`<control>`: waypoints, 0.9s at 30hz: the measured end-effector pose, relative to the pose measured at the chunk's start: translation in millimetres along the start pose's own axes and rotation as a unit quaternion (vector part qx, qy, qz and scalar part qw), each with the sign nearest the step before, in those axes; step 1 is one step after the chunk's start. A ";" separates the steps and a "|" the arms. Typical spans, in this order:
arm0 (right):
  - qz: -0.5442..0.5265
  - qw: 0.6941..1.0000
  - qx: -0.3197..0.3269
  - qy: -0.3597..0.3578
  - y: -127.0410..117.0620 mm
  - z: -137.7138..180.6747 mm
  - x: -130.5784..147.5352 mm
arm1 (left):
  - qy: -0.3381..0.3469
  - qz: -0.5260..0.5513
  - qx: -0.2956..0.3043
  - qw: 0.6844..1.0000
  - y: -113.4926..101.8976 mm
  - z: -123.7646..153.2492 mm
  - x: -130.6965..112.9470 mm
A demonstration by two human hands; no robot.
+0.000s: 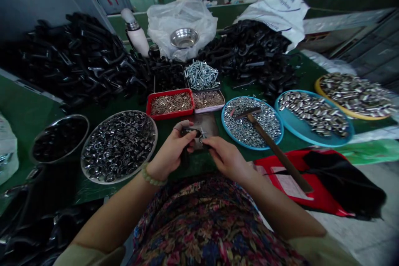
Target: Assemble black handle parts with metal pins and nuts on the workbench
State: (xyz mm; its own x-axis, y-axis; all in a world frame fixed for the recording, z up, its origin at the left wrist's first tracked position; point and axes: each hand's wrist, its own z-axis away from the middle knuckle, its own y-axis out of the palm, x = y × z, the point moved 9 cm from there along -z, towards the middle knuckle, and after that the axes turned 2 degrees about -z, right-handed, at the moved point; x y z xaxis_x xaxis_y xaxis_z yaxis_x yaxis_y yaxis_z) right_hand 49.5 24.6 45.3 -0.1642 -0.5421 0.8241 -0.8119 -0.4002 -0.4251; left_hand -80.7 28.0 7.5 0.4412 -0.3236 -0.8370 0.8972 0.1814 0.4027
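My left hand (171, 152) is closed around a small black part (188, 132), held over a dark metal block (208, 124) on the green table. My right hand (225, 156) pinches a tiny shiny metal piece (202, 137) against that black part, fingers pressed together. Both hands meet just in front of my body. A round steel tray of metal rings (119, 144) lies just left of my left hand. A hammer (274, 149) rests with its head on a blue plate of small nuts (251, 121), to the right of my right hand.
A red tray (170, 104) and a pale tray (208, 100) of small pins sit behind the hands, with screws (201, 75) beyond. Heaps of black parts (77, 60) fill the back. Plates of metal sleeves (314, 114) stand at the right; a red box (299, 183) is nearby.
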 end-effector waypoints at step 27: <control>-0.504 0.829 0.040 0.237 24.9 22.7 -43.1 | 0.121 -0.144 0.127 0.974 20.6 14.1 15.1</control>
State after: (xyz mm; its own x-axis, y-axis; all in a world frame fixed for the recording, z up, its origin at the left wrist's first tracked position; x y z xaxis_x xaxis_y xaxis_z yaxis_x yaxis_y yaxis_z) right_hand 49.1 21.3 -9.3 0.3586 0.4424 0.8220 -0.6340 -0.5309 0.5623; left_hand -55.2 13.7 8.4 0.1802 -0.0938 -0.9791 0.9728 -0.1301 0.1915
